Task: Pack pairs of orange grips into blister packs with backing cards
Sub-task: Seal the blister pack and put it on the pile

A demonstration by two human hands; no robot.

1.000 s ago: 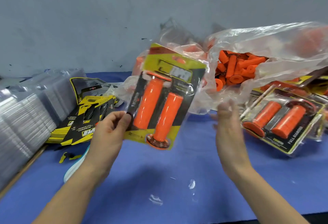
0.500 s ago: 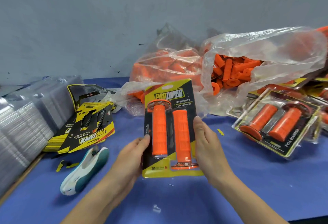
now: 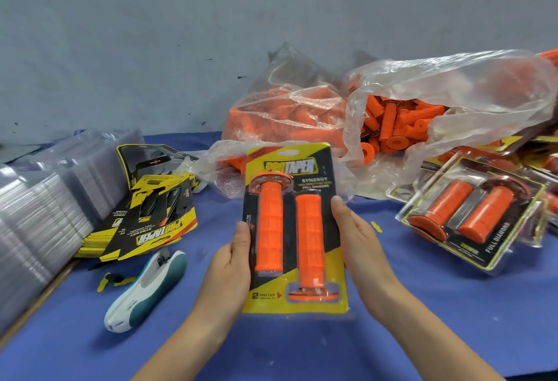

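I hold a blister pack (image 3: 294,166) upright over the blue table, front facing me. It has a yellow and black backing card and two orange grips (image 3: 288,229) side by side, flanges at opposite ends. My left hand (image 3: 232,262) grips its left edge, thumb on the front. My right hand (image 3: 356,235) presses along its right edge, fingers behind the card. A clear bag of loose orange grips (image 3: 401,122) lies open behind the pack, with a second bag (image 3: 287,114) to its left.
Filled packs (image 3: 471,214) lie at the right. A fanned stack of backing cards (image 3: 151,217) and stacks of clear blister shells (image 3: 39,208) sit at the left. A white and teal stapler (image 3: 145,290) lies near my left forearm. A grey wall stands behind the table.
A second ago my left hand alone held the pack tilted and high. It came down upright, my right hand took its right edge, and both hands hold it steady now.
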